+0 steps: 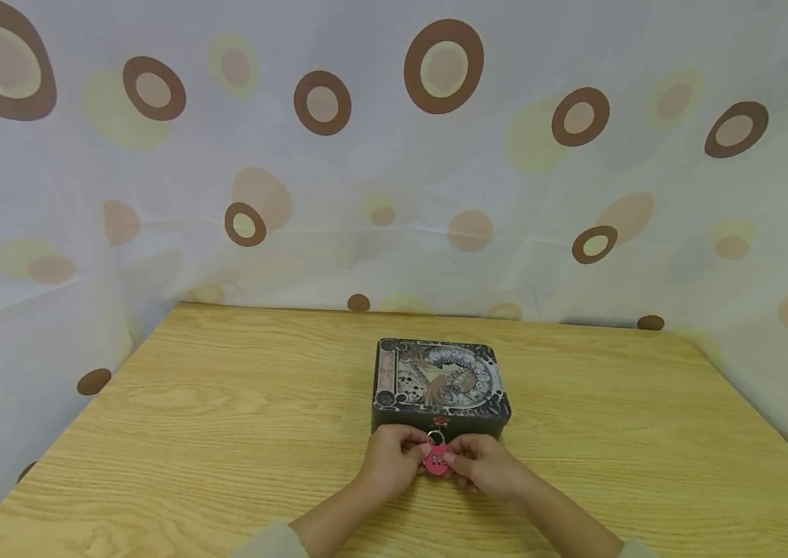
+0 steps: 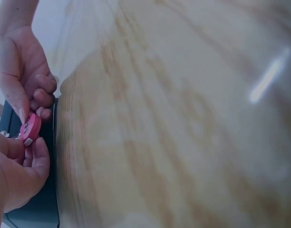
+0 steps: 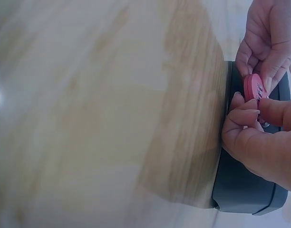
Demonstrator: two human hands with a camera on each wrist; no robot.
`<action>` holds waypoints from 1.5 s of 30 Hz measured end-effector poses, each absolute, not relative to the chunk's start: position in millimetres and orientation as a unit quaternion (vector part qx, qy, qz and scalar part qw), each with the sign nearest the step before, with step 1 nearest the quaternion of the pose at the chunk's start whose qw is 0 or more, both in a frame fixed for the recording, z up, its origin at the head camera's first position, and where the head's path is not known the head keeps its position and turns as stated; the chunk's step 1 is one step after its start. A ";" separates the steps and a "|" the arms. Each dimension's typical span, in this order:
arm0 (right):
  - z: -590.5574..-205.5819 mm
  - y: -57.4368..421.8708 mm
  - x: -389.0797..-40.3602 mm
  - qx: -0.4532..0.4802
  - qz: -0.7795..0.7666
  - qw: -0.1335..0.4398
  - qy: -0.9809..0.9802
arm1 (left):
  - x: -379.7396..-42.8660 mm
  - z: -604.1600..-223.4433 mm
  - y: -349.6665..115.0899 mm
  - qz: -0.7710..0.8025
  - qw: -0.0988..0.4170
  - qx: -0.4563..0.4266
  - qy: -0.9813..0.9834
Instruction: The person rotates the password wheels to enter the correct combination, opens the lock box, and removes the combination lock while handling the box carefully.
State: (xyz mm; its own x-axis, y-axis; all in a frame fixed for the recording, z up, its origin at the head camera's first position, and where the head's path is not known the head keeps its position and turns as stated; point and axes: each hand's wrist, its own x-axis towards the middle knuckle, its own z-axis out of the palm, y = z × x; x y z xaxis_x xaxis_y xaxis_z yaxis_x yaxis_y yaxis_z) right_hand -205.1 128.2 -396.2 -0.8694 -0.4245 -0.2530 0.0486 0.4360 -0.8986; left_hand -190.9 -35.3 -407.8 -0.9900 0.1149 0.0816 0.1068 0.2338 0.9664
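Observation:
A pink combination padlock [image 1: 437, 460] with number dials and a metal shackle is at the front of a dark box [image 1: 445, 377] with a picture on its lid. My left hand [image 1: 394, 459] pinches the padlock's left side between thumb and fingers. On the other side, my right hand [image 1: 487, 463] pinches it with the thumb near the dials. The shackle reaches up to a small red clasp [image 1: 441, 421] on the box front; whether it passes through cannot be told. In the left wrist view the padlock [image 2: 30, 128] sits between both hands.
The box stands on a wood-grain table [image 1: 240, 411]. Behind the table and at its sides hangs a pale curtain [image 1: 366, 155] with brown, peach and yellow circles.

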 end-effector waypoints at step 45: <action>-395.6 130.2 -205.2 -0.121 -0.534 0.243 0.801 | -192.4 -409.3 -36.4 0.626 0.018 0.064 0.777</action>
State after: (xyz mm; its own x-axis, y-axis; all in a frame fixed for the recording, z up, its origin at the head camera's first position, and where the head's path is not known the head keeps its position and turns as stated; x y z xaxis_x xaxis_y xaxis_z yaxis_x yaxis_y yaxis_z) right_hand -205.2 130.2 -395.6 -0.8526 -0.4533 -0.2601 0.0654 0.4011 -0.9137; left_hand -192.4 -36.4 -409.3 -0.9912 0.1216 0.0524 0.0771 0.2089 0.9749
